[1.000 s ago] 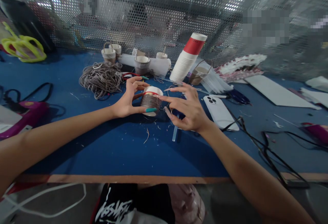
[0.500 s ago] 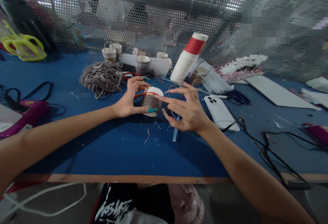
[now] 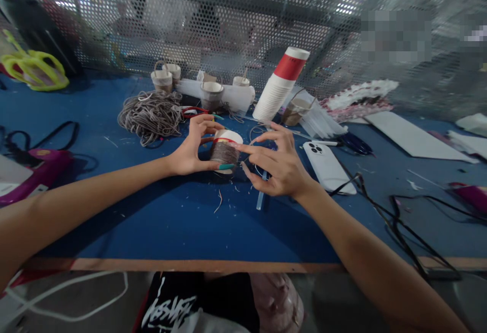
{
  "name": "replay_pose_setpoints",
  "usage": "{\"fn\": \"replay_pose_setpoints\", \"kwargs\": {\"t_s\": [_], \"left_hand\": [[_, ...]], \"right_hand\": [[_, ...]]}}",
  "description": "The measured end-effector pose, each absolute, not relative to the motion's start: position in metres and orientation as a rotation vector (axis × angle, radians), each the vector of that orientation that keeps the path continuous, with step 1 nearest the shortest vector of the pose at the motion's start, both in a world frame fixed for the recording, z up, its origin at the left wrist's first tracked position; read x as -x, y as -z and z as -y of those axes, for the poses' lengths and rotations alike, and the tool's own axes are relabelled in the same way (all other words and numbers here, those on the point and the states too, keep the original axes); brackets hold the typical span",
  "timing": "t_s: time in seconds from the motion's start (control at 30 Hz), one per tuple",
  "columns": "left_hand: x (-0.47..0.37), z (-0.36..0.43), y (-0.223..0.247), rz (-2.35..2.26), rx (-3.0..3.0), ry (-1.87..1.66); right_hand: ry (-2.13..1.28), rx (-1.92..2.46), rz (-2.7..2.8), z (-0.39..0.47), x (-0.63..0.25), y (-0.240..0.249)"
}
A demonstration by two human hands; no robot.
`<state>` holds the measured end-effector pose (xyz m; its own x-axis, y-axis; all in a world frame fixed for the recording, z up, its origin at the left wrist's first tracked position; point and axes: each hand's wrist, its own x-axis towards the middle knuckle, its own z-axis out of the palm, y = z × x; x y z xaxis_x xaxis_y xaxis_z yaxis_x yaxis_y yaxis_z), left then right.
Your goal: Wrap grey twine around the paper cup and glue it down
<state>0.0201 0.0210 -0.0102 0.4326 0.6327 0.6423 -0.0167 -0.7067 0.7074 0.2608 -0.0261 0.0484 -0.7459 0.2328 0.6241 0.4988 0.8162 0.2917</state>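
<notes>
Cup (image 3: 232, 135) is located at the middle of the blue table (image 3: 171, 231), tilted, white at its far end with a red stripe below. Grey-brown cord (image 3: 223, 154) is wound round the cup's wall under the stripe; the turns look close-set, though single turns are too small to judge.

Left hand (image 3: 187, 146): holding the cup, thumb across the near side, fingers round the far side. Right hand (image 3: 279, 163): fingers spread, index tip touching the wall near the stripe, thumb standing apart from it. Whether any strand is trapped under that fingertip cannot be told.

A loose strand (image 3: 250, 131) loops just beyond the right fingers. A clear stick (image 3: 260, 200) lies partly under that hand, and scraps (image 3: 219, 201) lie on the near side of the cup. A heap of cord (image 3: 150, 120) sits behind the left hand; a phone (image 3: 331, 170) lies beside the right wrist.

Assessment: the step in hand appears to be seating cord against the wall. Index pressure is best kept light and square to the surface, so each turn beds beside its neighbour without riding over it. The left grip should be firm enough to stop slipping, yet soft, since the wall is probably paper and could dent. Slack is best kept off the stick.
</notes>
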Motion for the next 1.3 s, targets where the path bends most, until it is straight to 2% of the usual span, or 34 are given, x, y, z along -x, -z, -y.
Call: {"fn": "replay_pose_setpoints", "kwargs": {"t_s": [0.2,0.43,0.73,0.9,1.13,1.3], "left_hand": [[-0.021,-0.021,0.01,-0.433,-2.116,-1.339],[-0.021,-0.022,0.014,-0.312,-2.206,-1.383],[-0.021,-0.021,0.016,-0.313,-2.205,-1.374],[-0.022,-0.021,0.019,-0.339,-2.171,-1.458],[-0.023,-0.024,0.019,-0.348,-2.141,-1.523],[-0.022,-0.024,0.017,-0.374,-2.054,-1.477]], "right_hand": [[0.566,0.502,2.397,0.027,-0.259,-0.05],[0.333,0.592,2.427,0.032,-0.255,-0.049],[0.207,0.522,2.417,0.032,-0.249,-0.046],[-0.049,0.572,2.195,0.017,-0.255,-0.037],[-0.473,0.682,2.255,0.007,-0.265,-0.032],[-0.454,0.643,2.281,0.012,-0.257,-0.028]]}}
